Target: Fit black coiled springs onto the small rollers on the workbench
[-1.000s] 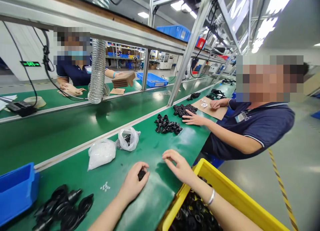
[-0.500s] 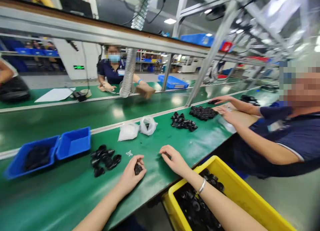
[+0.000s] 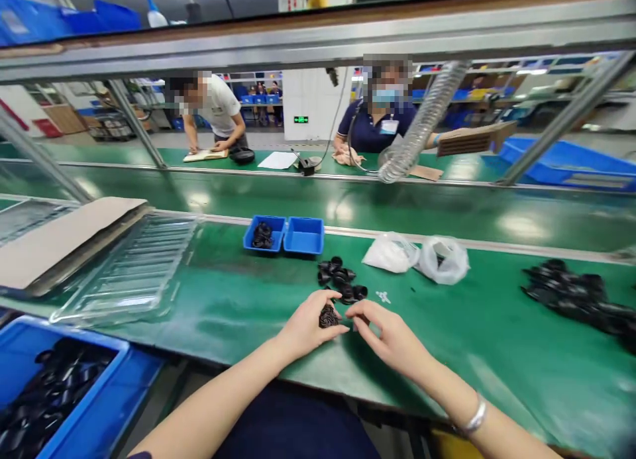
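Note:
My left hand [image 3: 309, 321] is closed around a small dark round part [image 3: 328, 316] with a wavy, grooved face turned up. Just to its right, my right hand [image 3: 390, 331] has its thumb and fingers drawn together in a pinch, a small gap from the part. Whatever lies between those fingertips is too small to make out. Beyond both hands lies a loose group of black cup-shaped parts [image 3: 338, 273] on the green table. Several tiny white pieces [image 3: 383, 297] are scattered to the right of that group.
Two small blue bins [image 3: 304, 236] stand at the back, the left one holding black parts. White plastic bags [image 3: 444, 260] lie right of them, and more black parts [image 3: 571, 293] farther right. Clear trays [image 3: 134, 260] and cardboard [image 3: 64, 237] occupy the left. Co-workers [image 3: 380, 118] work opposite.
My view has swung left, away from the co-worker on the right. My right hand has come in close to my left hand, which keeps the dark round part.

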`<state>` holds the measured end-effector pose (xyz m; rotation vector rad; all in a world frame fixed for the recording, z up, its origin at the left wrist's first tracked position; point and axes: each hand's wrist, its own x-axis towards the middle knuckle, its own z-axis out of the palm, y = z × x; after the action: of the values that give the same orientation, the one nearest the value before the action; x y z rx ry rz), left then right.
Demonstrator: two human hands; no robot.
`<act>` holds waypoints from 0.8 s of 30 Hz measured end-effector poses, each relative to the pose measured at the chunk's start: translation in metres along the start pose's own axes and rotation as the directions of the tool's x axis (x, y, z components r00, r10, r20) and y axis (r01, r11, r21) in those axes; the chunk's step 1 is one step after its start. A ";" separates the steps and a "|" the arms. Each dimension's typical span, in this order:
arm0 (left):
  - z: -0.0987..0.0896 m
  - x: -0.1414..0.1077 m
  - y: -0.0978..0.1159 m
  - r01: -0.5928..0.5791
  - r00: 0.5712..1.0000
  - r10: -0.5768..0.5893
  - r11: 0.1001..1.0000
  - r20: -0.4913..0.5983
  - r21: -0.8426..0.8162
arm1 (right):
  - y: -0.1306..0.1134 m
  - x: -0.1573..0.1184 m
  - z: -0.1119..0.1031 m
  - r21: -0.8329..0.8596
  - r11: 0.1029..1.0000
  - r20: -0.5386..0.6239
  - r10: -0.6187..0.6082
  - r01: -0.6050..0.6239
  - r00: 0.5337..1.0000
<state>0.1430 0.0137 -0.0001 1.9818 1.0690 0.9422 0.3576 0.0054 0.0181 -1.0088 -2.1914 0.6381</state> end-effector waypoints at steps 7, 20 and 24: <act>-0.074 0.042 -0.024 -0.009 0.995 0.021 0.993 -0.099 0.119 | 0.003 0.059 0.078 0.122 0.992 -0.153 0.038 -0.019 0.988; -0.090 0.169 -0.069 -0.063 0.988 -0.050 0.729 0.145 0.682 | 0.018 0.086 0.114 0.127 0.967 0.013 -0.225 0.222 0.974; -0.091 0.180 -0.070 -0.106 0.982 -0.043 0.686 0.186 0.719 | 0.028 0.091 0.110 0.118 0.954 0.059 -0.286 0.277 0.957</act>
<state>0.1121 0.2215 0.0370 2.6693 1.4475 0.3127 0.2469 0.0761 -0.0438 -0.6086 -2.2828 0.6618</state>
